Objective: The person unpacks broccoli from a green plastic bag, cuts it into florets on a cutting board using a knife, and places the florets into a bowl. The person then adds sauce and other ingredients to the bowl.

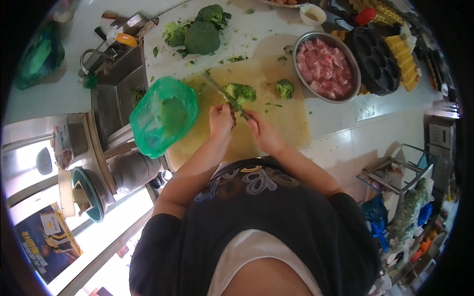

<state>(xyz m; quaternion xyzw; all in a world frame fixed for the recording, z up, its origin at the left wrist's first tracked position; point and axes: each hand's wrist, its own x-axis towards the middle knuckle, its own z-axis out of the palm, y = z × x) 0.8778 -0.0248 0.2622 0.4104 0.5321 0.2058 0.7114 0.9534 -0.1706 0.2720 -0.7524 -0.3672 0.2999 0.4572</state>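
On a yellowish cutting board (281,125), my right hand (264,131) is closed on the handle of a knife (218,87), whose blade points up and left. Close to the blade's near side is my left hand (222,120), its fingers curled at a broccoli piece (240,93); the stalk end is hidden by knife and fingers. A smaller broccoli floret (284,88) lies to the right on the board. A green plastic bag (163,114) rests over the board's left edge. Whole broccoli heads (202,37) sit beyond the board on the white counter.
A metal bowl of cut raw meat (326,68) stands at the board's right corner, beside a black pan with round hollows (374,61). A small white bowl (313,14) is farther back. The steel sink (126,92) lies left of the counter. Broccoli scraps are scattered about.
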